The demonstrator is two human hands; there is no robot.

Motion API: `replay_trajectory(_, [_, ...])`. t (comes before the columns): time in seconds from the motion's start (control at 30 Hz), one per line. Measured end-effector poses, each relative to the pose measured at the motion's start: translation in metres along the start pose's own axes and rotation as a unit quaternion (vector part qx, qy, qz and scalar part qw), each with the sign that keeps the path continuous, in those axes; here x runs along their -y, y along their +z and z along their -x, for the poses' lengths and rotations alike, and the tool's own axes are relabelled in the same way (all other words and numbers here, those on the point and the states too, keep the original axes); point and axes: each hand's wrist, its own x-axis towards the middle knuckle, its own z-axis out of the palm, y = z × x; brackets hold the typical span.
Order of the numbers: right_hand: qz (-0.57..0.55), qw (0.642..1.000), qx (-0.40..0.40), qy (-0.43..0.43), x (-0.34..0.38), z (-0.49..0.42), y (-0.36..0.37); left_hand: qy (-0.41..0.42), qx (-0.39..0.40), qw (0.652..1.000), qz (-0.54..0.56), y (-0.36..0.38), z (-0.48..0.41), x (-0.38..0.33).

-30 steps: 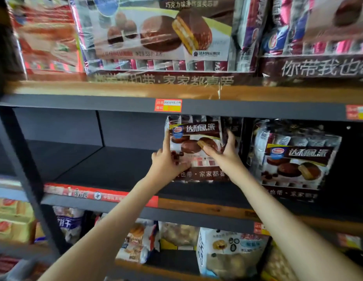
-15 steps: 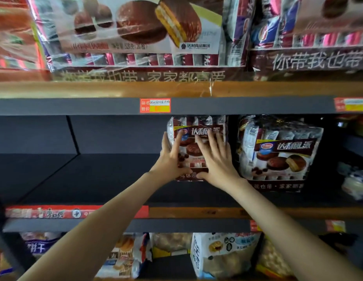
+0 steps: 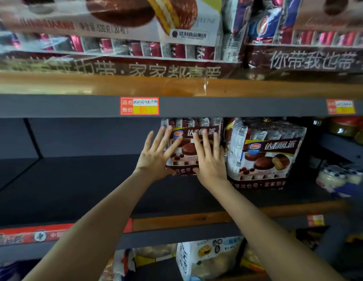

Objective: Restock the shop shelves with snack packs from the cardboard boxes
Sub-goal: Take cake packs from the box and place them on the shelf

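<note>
Snack pack [image 3: 189, 148] stands upright at frame centre on the dark middle shelf [image 3: 75, 189]. Its printed face is toward me and the brand lettering runs level, left to right. Height and width look about equal, so I cannot name a long axis. I read the left hand [image 3: 156, 159] as flat, fingers spread and straight, pressed on the pack's left half. The right hand [image 3: 211, 163] lies likewise on its right half. A second matching pack [image 3: 265, 157] stands just beside it, right of centre. The top shelf carries larger pie packs [image 3: 119, 27]; the bottom shelf holds a white bag [image 3: 207, 258].
</note>
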Motion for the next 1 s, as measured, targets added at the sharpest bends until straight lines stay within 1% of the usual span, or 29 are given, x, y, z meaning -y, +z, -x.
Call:
replay_trajectory(0.07, [0.008, 1.000, -0.007, 0.007, -0.001, -0.001, 0.004, 0.000, 0.013, 1.000, -0.010, 0.003, -0.002, -0.004])
replay_trajectory(0.23, [0.010, 1.000, 0.008, 0.004, 0.002, 0.000, 0.003, -0.010, 0.025, 1.000, -0.007, -0.002, 0.000, -0.008])
replay_trajectory(0.3, [-0.010, 0.999, 0.038, -0.001, 0.003, 0.003, -0.004, -0.022, 0.027, 0.999, -0.008, -0.010, 0.004, -0.013])
replay_trajectory(0.43, [-0.078, 0.993, 0.094, 0.000, 0.008, 0.013, -0.022, -0.079, 0.095, 0.992, 0.005, -0.026, 0.012, -0.032])
replay_trajectory(0.5, [-0.120, 0.984, 0.132, -0.003, 0.009, 0.024, -0.029, -0.113, 0.126, 0.985, 0.045, -0.037, 0.019, -0.041])
replay_trajectory(0.57, [-0.155, 0.977, 0.146, -0.004, 0.009, 0.040, -0.038, -0.140, 0.189, 0.968, 0.084, -0.049, 0.029, -0.051])
replay_trajectory(0.63, [-0.207, 0.967, 0.148, 0.030, 0.008, 0.058, -0.053, -0.177, 0.252, 0.943, 0.129, -0.064, 0.044, -0.062])
replay_trajectory(0.67, [-0.227, 0.962, 0.147, 0.047, 0.007, 0.066, -0.060, -0.204, 0.265, 0.928, 0.163, -0.072, 0.053, -0.068])
replay_trajectory(0.7, [-0.240, 0.958, 0.146, 0.054, 0.007, 0.074, -0.068, -0.235, 0.263, 0.914, 0.201, -0.081, 0.062, -0.074])
replay_trajectory(0.77, [-0.283, 0.949, 0.127, 0.048, 0.009, 0.093, -0.081, -0.303, 0.231, 0.889, 0.253, -0.099, 0.083, -0.085])
replay_trajectory(0.8, [-0.323, 0.939, 0.114, 0.045, 0.012, 0.103, -0.086, -0.328, 0.211, 0.884, 0.258, -0.108, 0.094, -0.091])
replay_trajectory(0.87, [-0.425, 0.897, 0.111, 0.049, 0.024, 0.129, -0.097, -0.355, 0.176, 0.881, 0.257, -0.123, 0.123, -0.103])
replay_trajectory(0.93, [-0.518, 0.844, 0.132, 0.040, 0.040, 0.158, -0.103, -0.368, 0.141, 0.878, 0.270, -0.133, 0.160, -0.117])
replay_trajectory(1.0, [-0.566, 0.805, 0.176, 0.024, 0.059, 0.189, -0.099, -0.382, 0.138, 0.859, 0.312, -0.138, 0.202, -0.130])
